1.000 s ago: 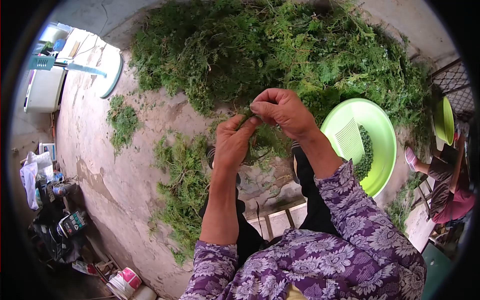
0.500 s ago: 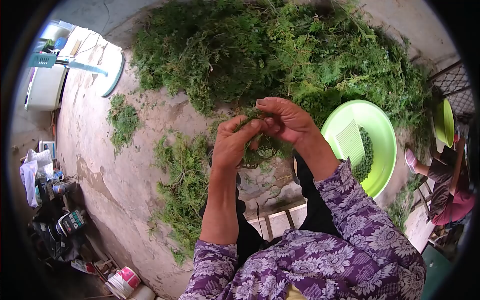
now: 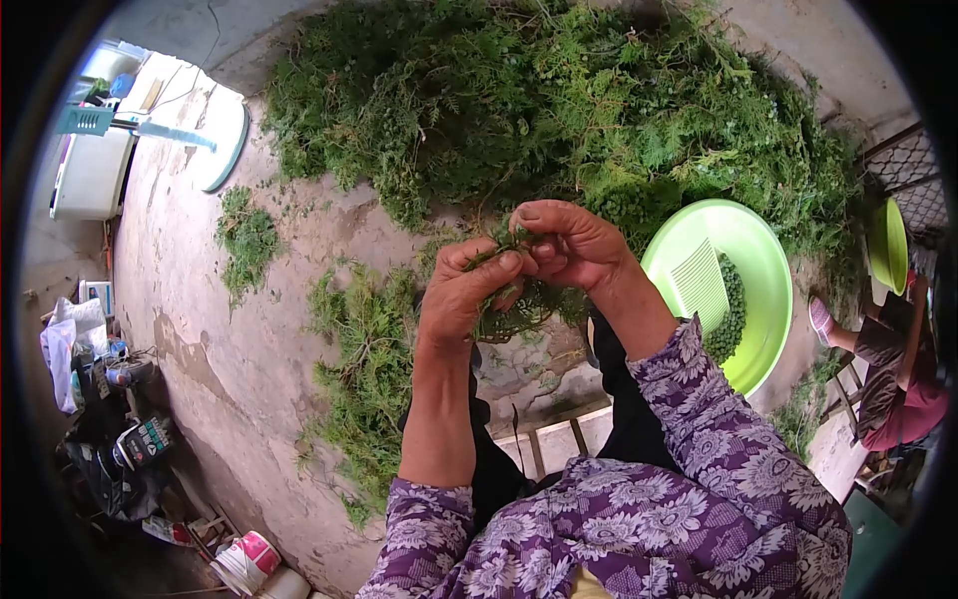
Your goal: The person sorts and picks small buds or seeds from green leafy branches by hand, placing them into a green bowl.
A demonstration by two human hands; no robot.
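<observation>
My left hand (image 3: 461,293) and my right hand (image 3: 573,245) meet at the middle of the view, both pinched on a green leafy sprig (image 3: 519,307) that hangs below the fingers. Beyond the hands lies a large heap of green branches (image 3: 559,100) on the concrete ground. To the right stands a lime green basin (image 3: 758,270) that holds small green berries (image 3: 730,304) and a pale green comb-like tool (image 3: 696,282). Purple flowered sleeves cover my arms.
Stripped sprigs (image 3: 364,369) lie in a loose pile left of my knees. A white appliance (image 3: 92,175) and clutter stand at the far left. Another person (image 3: 893,359) sits at the right edge beside a second green basin (image 3: 886,240).
Both hands have dropped slightly and drawn closer, working along the sprig. The sprig hangs lower and more curled beneath the fingers than a second ago.
</observation>
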